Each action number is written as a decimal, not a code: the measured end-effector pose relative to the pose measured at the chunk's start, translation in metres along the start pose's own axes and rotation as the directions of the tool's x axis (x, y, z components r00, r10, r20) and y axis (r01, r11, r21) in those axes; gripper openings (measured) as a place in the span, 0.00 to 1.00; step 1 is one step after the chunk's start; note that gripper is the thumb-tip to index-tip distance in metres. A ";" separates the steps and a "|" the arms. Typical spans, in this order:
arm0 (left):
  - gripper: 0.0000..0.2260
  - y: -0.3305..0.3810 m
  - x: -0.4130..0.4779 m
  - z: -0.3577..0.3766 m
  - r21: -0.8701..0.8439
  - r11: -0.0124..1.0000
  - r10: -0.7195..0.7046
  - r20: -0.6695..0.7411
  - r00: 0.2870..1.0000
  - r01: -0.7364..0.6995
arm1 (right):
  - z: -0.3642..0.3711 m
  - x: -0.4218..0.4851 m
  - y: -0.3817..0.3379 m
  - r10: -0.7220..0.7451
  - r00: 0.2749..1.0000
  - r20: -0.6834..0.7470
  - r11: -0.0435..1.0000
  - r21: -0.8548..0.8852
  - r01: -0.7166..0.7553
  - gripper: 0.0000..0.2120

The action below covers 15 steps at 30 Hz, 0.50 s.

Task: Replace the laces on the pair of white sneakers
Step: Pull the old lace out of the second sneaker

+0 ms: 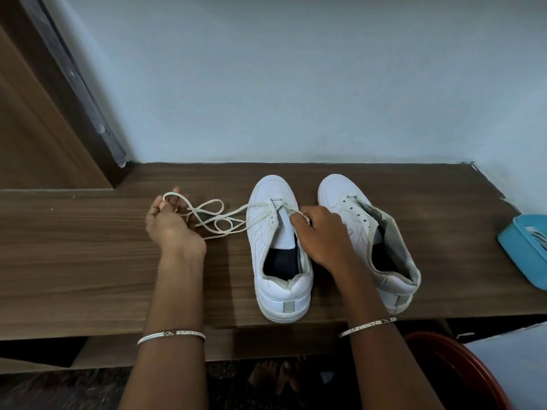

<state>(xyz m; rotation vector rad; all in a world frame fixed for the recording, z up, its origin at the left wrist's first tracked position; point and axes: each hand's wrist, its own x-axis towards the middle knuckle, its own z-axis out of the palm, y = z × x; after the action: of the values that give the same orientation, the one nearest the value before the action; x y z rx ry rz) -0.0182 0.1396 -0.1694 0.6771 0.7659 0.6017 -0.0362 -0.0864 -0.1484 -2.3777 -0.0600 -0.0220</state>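
Note:
Two white sneakers stand side by side on a wooden shelf, toes toward the wall. The left sneaker (278, 247) has a cream lace (213, 220) running through its front eyelets. That lace trails off in loose loops over the shelf to the left. My left hand (170, 220) holds one looped end of it, raised a little above the shelf. My right hand (319, 235) pinches the other part of the lace at the left sneaker's tongue. The right sneaker (373, 241) has no lace in its eyelets.
A blue plastic tray (521, 247) holding something white sits at the shelf's (88, 261) right end. The wall stands close behind the shoes. A wooden door frame (59, 113) rises at the left. A red round rim (455, 362) lies below the shelf at lower right.

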 end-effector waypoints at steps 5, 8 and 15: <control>0.11 -0.011 -0.012 0.000 0.543 0.386 0.751 0.284 0.596 -0.746 | 0.000 0.000 -0.001 0.010 1.000 -0.001 1.000 0.004 -0.010 0.20; 0.07 -0.011 -0.027 0.008 0.436 0.379 0.593 0.563 0.576 -0.817 | -0.001 0.000 -0.001 0.021 1.000 -0.007 0.999 -0.043 -0.021 0.17; 0.16 -0.019 -0.045 0.006 0.445 0.394 -0.146 0.894 0.424 -0.804 | 0.001 0.000 -0.008 -0.178 0.981 -0.080 0.983 -0.051 0.174 0.15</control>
<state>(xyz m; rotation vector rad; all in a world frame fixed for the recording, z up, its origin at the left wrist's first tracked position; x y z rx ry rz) -0.0353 0.0942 -0.1613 2.0474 -0.2110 0.1485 -0.0368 -0.0794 -0.1434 -2.4052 -0.2314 -0.2104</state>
